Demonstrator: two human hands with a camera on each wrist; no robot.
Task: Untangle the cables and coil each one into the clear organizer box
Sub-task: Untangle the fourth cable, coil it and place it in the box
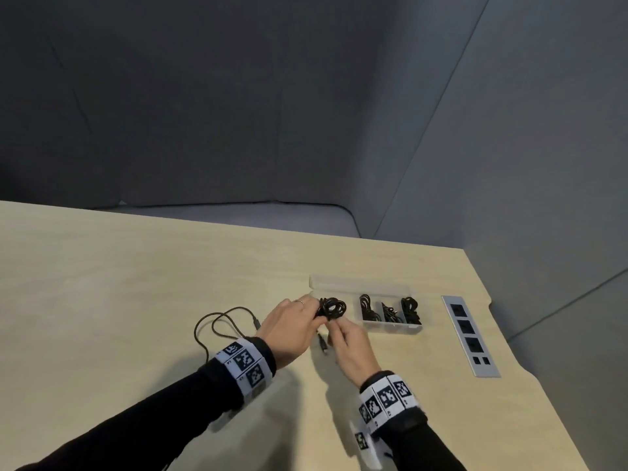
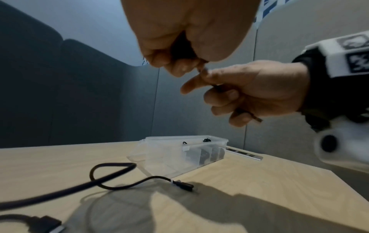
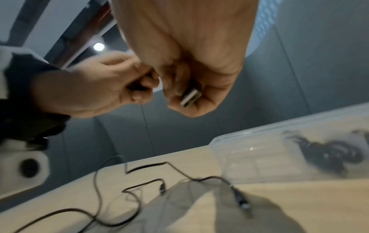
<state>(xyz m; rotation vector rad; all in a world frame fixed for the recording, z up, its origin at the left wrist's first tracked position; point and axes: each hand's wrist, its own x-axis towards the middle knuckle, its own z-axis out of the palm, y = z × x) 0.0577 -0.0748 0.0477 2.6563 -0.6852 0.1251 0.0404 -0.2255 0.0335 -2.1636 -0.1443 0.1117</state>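
Note:
A black cable coil [image 1: 332, 308] hangs just above the left end of the clear organizer box [image 1: 356, 283]. My left hand [image 1: 307, 314] grips the coil from the left. My right hand [image 1: 335, 329] pinches the same cable's tail just below the coil, and the tail's metal USB plug [image 3: 190, 96] lies in its curled fingers. In the left wrist view my left hand [image 2: 175, 63] closes on dark cable, with my right hand [image 2: 211, 88] close beside it. Three right compartments hold coiled black cables [image 1: 390, 311]. One loose black cable [image 1: 221, 317] lies on the table to the left.
A small plug [image 1: 323, 345] of a loose cable lies on the light wood table [image 1: 136, 283] under my hands. A grey power socket strip [image 1: 470, 334] is set into the table right of the box. The table's right edge and grey padded walls are close by.

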